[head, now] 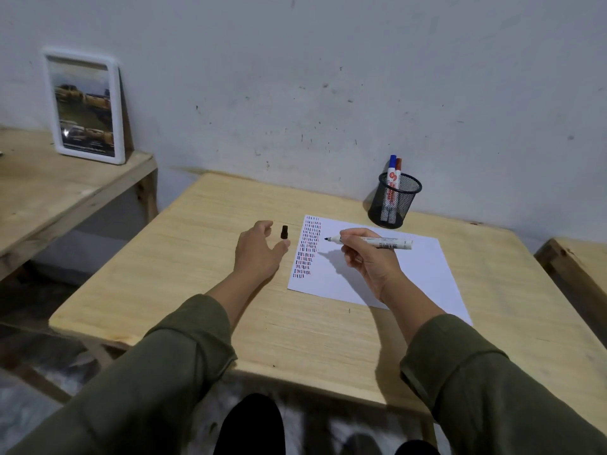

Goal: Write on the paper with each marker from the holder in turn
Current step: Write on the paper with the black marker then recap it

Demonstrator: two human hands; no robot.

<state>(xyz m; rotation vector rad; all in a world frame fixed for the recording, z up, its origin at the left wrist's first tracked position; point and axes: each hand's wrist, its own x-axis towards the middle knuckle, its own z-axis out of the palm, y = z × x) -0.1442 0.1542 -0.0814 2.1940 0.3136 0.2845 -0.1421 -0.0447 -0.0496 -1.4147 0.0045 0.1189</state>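
A white sheet of paper (387,267) lies on the wooden table (230,290), with rows of short black, blue and red strokes down its left edge. My right hand (368,257) grips an uncapped white marker with a black tip (371,241), held level just above the paper, tip pointing left near the strokes. The black cap (284,232) stands upright on the table left of the paper. My left hand (259,251) rests on the table beside the cap, fingers apart, holding nothing. A black mesh holder (394,200) behind the paper contains a blue marker (392,175) and a red marker (398,172).
A grey wall runs right behind the table. A second wooden table (49,192) at the left carries a white-framed picture (87,106) leaning on the wall. Another wooden surface (578,267) shows at the right edge. My dark-trousered knees (249,425) are under the table's front edge.
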